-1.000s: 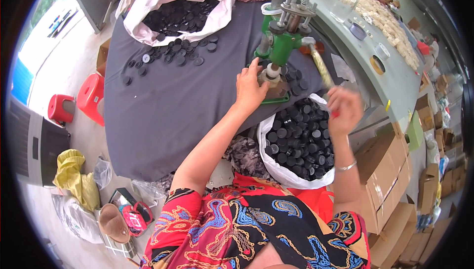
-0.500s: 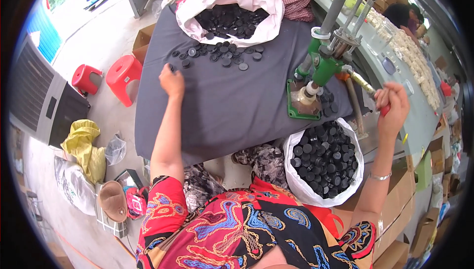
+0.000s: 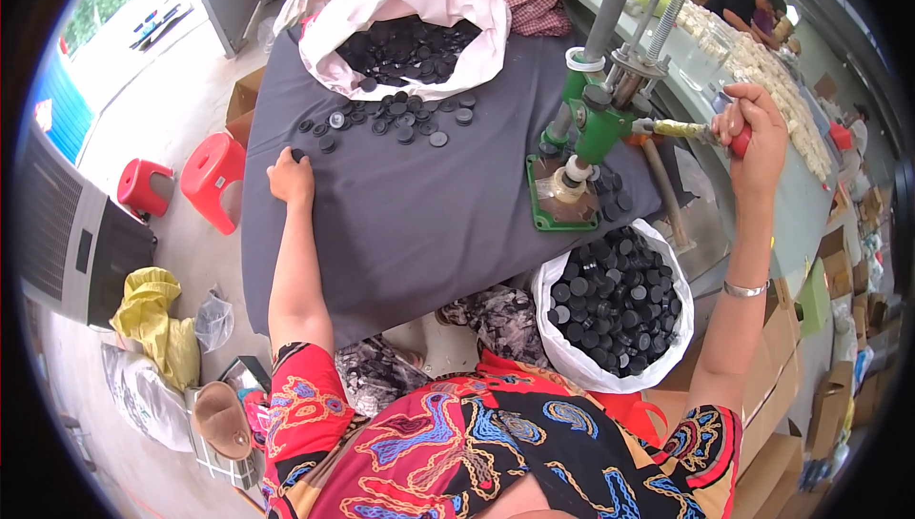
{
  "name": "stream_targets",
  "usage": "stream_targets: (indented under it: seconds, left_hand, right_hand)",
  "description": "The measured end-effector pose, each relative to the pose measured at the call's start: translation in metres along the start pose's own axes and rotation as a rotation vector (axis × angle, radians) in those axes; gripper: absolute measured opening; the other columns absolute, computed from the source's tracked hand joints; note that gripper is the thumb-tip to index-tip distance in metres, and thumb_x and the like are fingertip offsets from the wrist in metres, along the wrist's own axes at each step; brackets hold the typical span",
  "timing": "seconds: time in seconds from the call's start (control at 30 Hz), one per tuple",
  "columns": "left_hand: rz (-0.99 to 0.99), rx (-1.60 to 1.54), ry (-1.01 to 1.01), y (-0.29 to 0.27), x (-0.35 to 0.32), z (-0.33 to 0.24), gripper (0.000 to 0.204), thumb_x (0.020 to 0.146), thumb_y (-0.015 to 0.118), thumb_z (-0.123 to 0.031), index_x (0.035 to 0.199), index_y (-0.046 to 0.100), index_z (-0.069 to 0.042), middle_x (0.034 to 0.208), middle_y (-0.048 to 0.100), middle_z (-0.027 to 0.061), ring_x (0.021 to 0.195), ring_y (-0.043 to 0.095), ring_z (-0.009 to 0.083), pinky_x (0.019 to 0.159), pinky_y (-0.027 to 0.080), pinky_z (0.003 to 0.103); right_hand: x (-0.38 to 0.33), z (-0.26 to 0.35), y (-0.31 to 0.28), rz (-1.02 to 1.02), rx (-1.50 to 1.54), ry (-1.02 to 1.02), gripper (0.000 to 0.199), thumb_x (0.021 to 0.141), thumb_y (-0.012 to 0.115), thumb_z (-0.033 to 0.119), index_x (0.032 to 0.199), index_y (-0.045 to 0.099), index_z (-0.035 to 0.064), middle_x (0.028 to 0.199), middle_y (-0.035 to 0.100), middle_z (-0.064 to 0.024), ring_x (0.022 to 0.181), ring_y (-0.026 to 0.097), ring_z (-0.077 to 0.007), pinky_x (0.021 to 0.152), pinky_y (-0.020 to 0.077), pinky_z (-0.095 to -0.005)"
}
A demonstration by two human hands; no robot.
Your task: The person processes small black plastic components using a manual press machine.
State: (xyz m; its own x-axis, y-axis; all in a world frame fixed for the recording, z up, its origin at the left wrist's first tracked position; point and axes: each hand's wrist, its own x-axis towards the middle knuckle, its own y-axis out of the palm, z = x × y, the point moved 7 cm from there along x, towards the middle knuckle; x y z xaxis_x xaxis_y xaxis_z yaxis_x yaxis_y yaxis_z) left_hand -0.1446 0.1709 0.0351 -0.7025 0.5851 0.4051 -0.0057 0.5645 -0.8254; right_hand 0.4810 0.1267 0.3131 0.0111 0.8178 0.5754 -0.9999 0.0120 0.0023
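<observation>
"Working from the left, how is this best handled?"

"Probably with the left hand point(image 3: 290, 179) taking one black cap point(image 3: 298, 155) lightly by its edge, apart from the loose caps point(image 3: 405, 133) to that hand's right. Farther right, the green press point(image 3: 599, 141) seems to ask for fingertips well clear of its plunger point(image 3: 577, 172)."

"And how do the hands stand?"

"The left is bent, thumb and fingers pinching that black cap at their tips, above the dark cloth point(image 3: 410, 223); how firmly, one cannot tell. Below and left of the right hand point(image 3: 760, 128) stands a white sack point(image 3: 610, 384) of similar caps point(image 3: 620, 300). The right fingers curl closely round the red knob point(image 3: 741, 143) on the lever point(image 3: 681, 128), which points left from that hand."
</observation>
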Motion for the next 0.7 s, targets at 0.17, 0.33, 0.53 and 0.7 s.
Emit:
stream_targets:
  seconds: [0.17, 0.33, 0.53, 0.7]
  left_hand:
    - [-0.078, -0.418, 0.117, -0.013, -0.025, -0.018, 0.052, 0.074, 0.076, -0.020, 0.122, 0.059, -0.008, 0.098, 0.068, 0.0151, 0.084, 0.065, 0.0288, 0.078, 0.051, 0.040]
    - [0.276, -0.892, 0.503, -0.064, -0.147, -0.159, 0.058, 0.068, 0.079, -0.010, 0.122, 0.056, -0.006, 0.093, 0.068, 0.0148, 0.080, 0.066, 0.0236, 0.071, 0.053, 0.035]
    - [0.524, -0.952, 0.788, -0.067, -0.258, -0.265, 0.070, 0.066, 0.078, -0.008, 0.128, 0.046, -0.005, 0.094, 0.066, 0.0149, 0.090, 0.062, 0.0334, 0.078, 0.051, 0.042]
    - [0.485, -0.813, 0.814, -0.047, -0.285, -0.297, 0.075, 0.067, 0.077, -0.010, 0.132, 0.042, -0.002, 0.094, 0.063, 0.0177, 0.089, 0.060, 0.0368, 0.077, 0.049, 0.045]
  right_hand:
    - [0.004, -0.003, -0.002, -0.019, -0.004, -0.013, 0.022, 0.090, 0.041, 0.004, 0.097, 0.061, -0.0051, 0.061, 0.048, -0.0022, 0.051, 0.045, -0.0106, 0.060, 0.0448, -0.0294]
    - [0.003, -0.003, -0.005, -0.037, 0.002, -0.027, 0.022, 0.089, 0.042, 0.003, 0.096, 0.061, -0.0057, 0.061, 0.051, -0.0034, 0.050, 0.046, -0.0117, 0.059, 0.0452, -0.0292]
    - [0.004, -0.004, -0.001, -0.034, 0.010, -0.034, 0.022, 0.088, 0.042, 0.002, 0.095, 0.061, -0.0058, 0.061, 0.051, -0.0035, 0.049, 0.047, -0.0118, 0.057, 0.0464, -0.0289]
    - [0.002, -0.004, -0.001, -0.038, 0.029, -0.030, 0.023, 0.088, 0.042, 0.002, 0.095, 0.062, -0.0060, 0.060, 0.051, -0.0036, 0.049, 0.047, -0.0119, 0.057, 0.0466, -0.0290]
